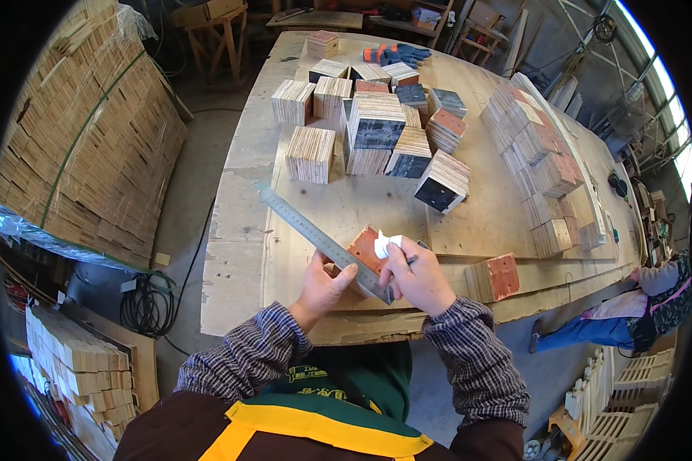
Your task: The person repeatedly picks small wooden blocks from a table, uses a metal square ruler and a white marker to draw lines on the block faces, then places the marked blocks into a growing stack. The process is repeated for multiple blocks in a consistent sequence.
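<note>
Near the front edge of the table I have a plywood block point(365, 244) with a reddish face, partly covered by the ruler and my hands. My left hand point(321, 288) pinches a long steel ruler point(304, 225) against it, thumb on top. The ruler slants from upper left to lower right across the block. In my right hand point(423, 280) is a small white object point(387, 244), held over the block's far right edge; its kind is unclear. A dark, thin piece also shows between those fingers. To the right lies another red-faced plywood block point(494, 278).
Beyond my hands, loose plywood blocks point(377, 119) are heaped, with orange-and-blue gloves point(396, 55) behind. A stepped row of blocks point(538, 154) lines the table's right side. Wrapped wood point(92, 138) stands at left, above coiled black cable point(148, 306). Another person point(630, 307) is at right.
</note>
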`<action>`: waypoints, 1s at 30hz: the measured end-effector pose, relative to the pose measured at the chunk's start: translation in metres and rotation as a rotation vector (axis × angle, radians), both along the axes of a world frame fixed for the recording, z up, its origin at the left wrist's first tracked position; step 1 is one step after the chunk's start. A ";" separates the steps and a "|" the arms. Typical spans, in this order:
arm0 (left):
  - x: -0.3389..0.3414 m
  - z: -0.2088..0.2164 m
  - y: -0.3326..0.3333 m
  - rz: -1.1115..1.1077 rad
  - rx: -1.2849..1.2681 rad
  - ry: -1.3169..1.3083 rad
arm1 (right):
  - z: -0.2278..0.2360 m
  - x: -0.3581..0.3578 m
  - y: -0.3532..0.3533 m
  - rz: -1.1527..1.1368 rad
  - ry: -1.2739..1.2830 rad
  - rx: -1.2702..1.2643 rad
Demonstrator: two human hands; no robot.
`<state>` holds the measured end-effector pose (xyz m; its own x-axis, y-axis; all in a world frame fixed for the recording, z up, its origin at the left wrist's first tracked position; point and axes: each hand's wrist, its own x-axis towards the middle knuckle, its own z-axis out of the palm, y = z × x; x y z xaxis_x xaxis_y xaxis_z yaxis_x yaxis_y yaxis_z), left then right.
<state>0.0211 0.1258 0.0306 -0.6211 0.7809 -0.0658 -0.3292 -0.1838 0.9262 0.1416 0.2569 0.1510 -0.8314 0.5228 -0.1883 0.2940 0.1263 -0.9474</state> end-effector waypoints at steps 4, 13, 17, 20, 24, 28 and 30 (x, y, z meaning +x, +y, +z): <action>0.000 0.001 0.000 0.033 0.012 0.020 | -0.007 -0.037 -0.007 0.000 0.072 -0.032; -0.001 -0.007 0.002 0.016 0.018 0.047 | -0.022 -0.056 -0.003 0.019 0.197 -0.112; -0.002 -0.007 0.001 0.001 0.019 0.049 | -0.034 -0.033 0.003 -0.250 0.412 0.381; -0.006 -0.005 -0.002 -0.011 -0.025 0.110 | -0.041 0.014 0.016 -0.569 0.380 0.713; -0.006 -0.005 -0.001 0.006 -0.012 0.127 | -0.069 0.055 -0.005 -0.772 0.350 0.382; -0.007 -0.005 -0.004 -0.026 -0.084 0.167 | -0.088 0.044 -0.035 -0.773 0.334 0.098; -0.008 -0.005 -0.008 -0.036 -0.132 0.204 | -0.089 0.033 -0.042 -0.738 0.470 -0.050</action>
<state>0.0132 0.1180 0.0253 -0.6036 0.7960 -0.0445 -0.1370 -0.0486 0.9894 0.1750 0.2148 0.0622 -0.2817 0.9581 0.0518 -0.1382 0.0129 -0.9903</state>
